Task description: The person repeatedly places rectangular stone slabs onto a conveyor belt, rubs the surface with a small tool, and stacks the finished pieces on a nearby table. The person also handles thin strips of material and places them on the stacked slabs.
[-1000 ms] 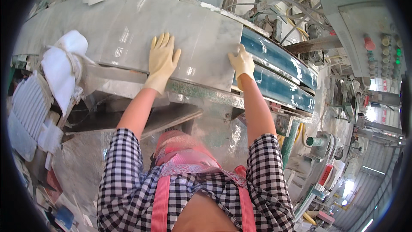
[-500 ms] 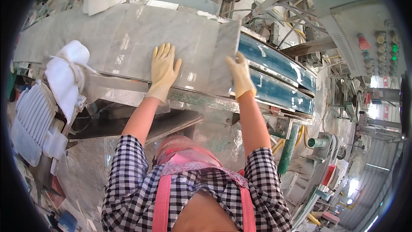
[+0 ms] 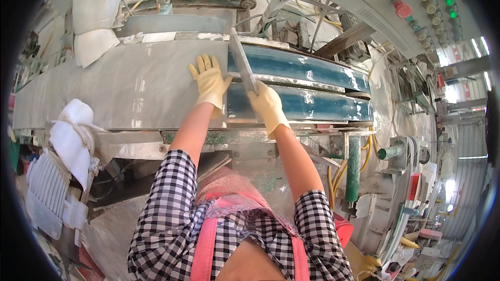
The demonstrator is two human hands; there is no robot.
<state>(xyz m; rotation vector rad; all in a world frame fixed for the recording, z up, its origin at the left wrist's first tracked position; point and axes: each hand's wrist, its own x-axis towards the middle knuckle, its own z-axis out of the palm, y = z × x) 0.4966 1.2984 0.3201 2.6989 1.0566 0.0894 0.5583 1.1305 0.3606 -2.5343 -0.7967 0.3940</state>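
The left hand [image 3: 210, 84], in a cream rubber glove, lies palm down with its fingers spread on the grey-white veined marble slabs [image 3: 151, 75], its thumb pointing toward their right-hand end. The right hand [image 3: 268, 106], gloved alike, has its fingers closed on the near part of a marble tile [image 3: 241, 57], pinching it; how the hidden fingertips sit cannot be told. This tile is to the right of the left fingers, raised on edge and seen nearly edge-on, its far end reaching beyond the right fingers. Beneath and to the right of the right fingers run two glossy blue conveyor belts [image 3: 312, 105], parallel, with a pale strip between them. Well beyond the right fingers, up to the right, a grey-green control panel [image 3: 375, 0] bears a red push button [image 3: 402, 8] and lit green lamps [image 3: 451, 8]. Well to the left of the left fingers, and nearer the body, a white wrapped bundle [image 3: 73, 131] is tied around with cord.
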